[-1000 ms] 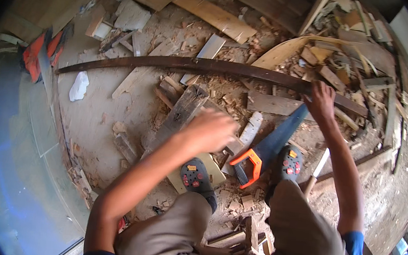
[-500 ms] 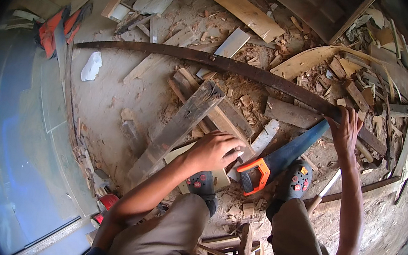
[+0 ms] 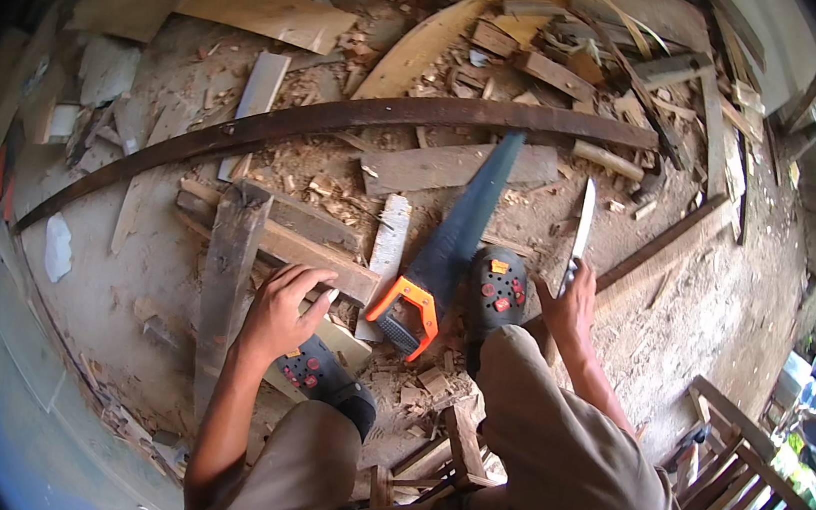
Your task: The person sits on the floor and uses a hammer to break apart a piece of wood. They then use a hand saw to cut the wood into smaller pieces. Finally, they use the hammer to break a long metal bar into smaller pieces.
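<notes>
right hand (image 3: 571,312) at the knife (image 3: 585,220)

from here i judge this a grasping step. the knife lies right of the frame's centre; i cannot tell whether the fingers there are closed around it. the move calls for a firm hold, clear of the edge. the left hand (image 3: 282,316), left of centre, hangs loosely curled, holding nothing.

Daylight glares at right, while edges bend fisheye-fashion.
</notes>
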`<action>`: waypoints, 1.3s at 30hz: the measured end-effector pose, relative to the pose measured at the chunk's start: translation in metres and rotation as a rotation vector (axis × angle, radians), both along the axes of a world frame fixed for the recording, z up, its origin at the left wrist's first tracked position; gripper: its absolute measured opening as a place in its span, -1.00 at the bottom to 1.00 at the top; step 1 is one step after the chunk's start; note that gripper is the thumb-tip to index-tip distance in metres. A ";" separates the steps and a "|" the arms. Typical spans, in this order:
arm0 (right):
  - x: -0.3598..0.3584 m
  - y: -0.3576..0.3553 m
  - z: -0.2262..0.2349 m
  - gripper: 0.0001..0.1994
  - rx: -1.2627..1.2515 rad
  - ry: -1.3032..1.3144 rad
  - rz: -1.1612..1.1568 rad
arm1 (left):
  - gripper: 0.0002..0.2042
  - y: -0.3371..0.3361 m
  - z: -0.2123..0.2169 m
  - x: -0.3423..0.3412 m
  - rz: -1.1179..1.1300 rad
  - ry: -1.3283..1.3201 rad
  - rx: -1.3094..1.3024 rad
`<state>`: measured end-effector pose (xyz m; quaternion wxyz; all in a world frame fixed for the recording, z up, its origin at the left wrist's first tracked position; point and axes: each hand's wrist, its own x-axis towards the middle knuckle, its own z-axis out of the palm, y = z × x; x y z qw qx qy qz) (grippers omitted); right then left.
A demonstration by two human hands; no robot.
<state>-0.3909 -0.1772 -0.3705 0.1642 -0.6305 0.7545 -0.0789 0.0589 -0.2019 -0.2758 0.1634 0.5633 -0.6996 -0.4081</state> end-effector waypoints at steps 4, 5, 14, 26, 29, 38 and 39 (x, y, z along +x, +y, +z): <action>-0.002 0.029 0.014 -0.40 0.279 0.033 -0.068 | -0.68 -0.001 -0.007 0.024 0.199 -0.101 -0.314; -0.012 0.042 0.002 -0.49 0.088 -0.006 -0.073 | -0.64 -0.006 -0.014 0.028 0.291 -0.147 -0.392; -0.026 0.063 0.004 -0.46 0.269 -0.300 -0.460 | -0.52 0.012 -0.066 0.094 0.668 -0.434 -0.417; 0.081 -0.038 0.074 -0.41 0.079 -0.337 0.629 | -0.61 0.011 -0.072 0.089 0.673 -0.439 -0.430; 0.154 -0.109 0.096 -0.43 0.083 -0.326 0.802 | -0.61 0.010 -0.068 0.088 0.687 -0.436 -0.424; 0.230 -0.159 0.113 -0.38 0.204 -0.327 0.845 | -0.60 0.011 -0.066 0.089 0.672 -0.438 -0.417; 0.231 -0.158 0.114 -0.39 0.210 -0.303 0.845 | -0.60 0.012 -0.066 0.089 0.673 -0.433 -0.416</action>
